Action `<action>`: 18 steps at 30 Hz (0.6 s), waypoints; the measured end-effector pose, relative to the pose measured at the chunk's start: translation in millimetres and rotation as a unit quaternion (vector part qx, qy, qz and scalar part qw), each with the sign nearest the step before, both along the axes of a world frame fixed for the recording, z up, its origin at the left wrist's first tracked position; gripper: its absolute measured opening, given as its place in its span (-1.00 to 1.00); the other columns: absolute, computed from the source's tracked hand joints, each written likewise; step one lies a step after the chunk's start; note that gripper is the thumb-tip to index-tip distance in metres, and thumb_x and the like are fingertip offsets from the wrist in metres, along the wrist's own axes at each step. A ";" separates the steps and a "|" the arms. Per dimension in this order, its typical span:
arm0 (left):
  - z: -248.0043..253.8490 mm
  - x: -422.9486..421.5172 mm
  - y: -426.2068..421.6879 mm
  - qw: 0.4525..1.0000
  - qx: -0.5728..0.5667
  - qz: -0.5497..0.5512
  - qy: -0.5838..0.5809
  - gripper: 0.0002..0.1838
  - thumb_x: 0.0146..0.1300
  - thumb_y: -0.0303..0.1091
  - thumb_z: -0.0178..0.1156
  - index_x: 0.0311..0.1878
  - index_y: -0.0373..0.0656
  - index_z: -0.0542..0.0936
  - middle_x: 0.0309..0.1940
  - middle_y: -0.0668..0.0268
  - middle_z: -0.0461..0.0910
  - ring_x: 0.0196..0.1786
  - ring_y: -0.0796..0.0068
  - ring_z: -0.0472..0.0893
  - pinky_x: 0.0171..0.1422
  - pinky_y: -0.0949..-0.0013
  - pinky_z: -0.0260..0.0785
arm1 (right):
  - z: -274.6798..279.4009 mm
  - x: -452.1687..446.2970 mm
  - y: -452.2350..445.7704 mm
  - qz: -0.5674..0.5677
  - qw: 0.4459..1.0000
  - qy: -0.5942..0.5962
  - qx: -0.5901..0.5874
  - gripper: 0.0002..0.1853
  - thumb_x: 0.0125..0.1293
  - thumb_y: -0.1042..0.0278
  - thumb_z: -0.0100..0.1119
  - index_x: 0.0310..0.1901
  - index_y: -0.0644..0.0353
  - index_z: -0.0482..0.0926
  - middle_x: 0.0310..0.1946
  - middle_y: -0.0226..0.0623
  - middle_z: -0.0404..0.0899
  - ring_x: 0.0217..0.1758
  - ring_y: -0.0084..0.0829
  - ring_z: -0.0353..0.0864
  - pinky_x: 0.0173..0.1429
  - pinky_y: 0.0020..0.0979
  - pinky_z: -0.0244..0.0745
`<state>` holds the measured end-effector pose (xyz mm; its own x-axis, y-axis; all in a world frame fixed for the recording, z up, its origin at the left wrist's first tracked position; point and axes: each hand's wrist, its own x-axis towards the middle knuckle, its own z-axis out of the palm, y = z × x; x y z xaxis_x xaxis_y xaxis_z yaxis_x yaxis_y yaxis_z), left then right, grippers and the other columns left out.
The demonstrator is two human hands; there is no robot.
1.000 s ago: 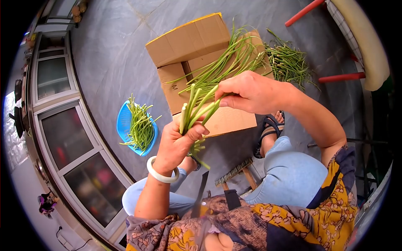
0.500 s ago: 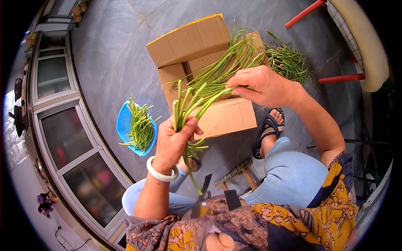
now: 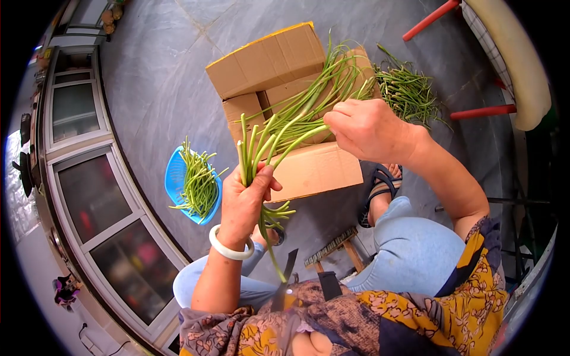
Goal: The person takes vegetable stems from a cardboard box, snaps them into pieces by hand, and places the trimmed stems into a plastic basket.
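Observation:
My left hand is closed around a bunch of green stems, their cut ends fanning upward and other ends hanging below the fist. My right hand is pinched at the end of a stem that reaches across from the bunch. Behind both hands an opened cardboard box lies on the floor, with long loose green stems spread over it. The fingertips of my right hand are partly hidden.
A blue basket of green stems stands on the floor at the left. Another green pile lies right of the box. Red chair legs are at the right, glass-fronted cabinets at the left.
My right hand has moved away from my left to the right, with a stem now stretched between them. My left hand has shifted slightly left and keeps the bunch.

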<state>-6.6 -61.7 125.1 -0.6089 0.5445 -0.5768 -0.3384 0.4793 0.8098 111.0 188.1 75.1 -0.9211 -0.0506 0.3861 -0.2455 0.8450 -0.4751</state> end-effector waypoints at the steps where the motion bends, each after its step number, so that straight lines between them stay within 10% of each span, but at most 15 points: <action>1: 0.0 0.1 -0.1 1.000 0.001 0.002 0.002 -0.83 0.43 -0.32 0.16 -0.10 -0.23 0.58 -0.48 0.34 0.61 -0.49 0.70 0.45 -0.38 0.58 0.29 | -3.6 1.5 -1.8 -0.002 1.000 -0.017 -0.008 -0.84 0.02 0.54 0.18 -0.49 0.21 0.35 -0.52 -0.20 0.46 -0.47 -0.16 0.58 -0.38 -0.23 0.51; 10: 1.0 1.9 0.8 0.999 0.013 0.002 0.037 -0.85 0.44 -0.35 0.14 -0.10 -0.23 0.58 -0.50 0.40 0.56 -0.50 0.72 0.42 -0.40 0.59 0.26 | -17.9 4.3 -10.0 -0.050 0.986 -0.057 -0.150 -0.84 0.16 0.49 0.08 -0.52 0.25 0.34 -0.62 -0.07 0.43 -0.54 -0.11 0.53 -0.44 -0.19 0.44; 18: -1.0 9.2 2.9 0.999 0.018 -0.025 0.022 -0.85 0.45 -0.35 0.14 -0.10 -0.23 0.59 -0.51 0.40 0.57 -0.51 0.73 0.41 -0.40 0.60 0.24 | -41.9 1.2 -23.8 -0.103 0.820 -0.156 -0.541 -0.74 0.42 0.32 -0.03 -0.43 0.22 0.45 -0.65 -0.52 0.31 -0.63 -0.61 0.23 -0.53 -0.44 0.18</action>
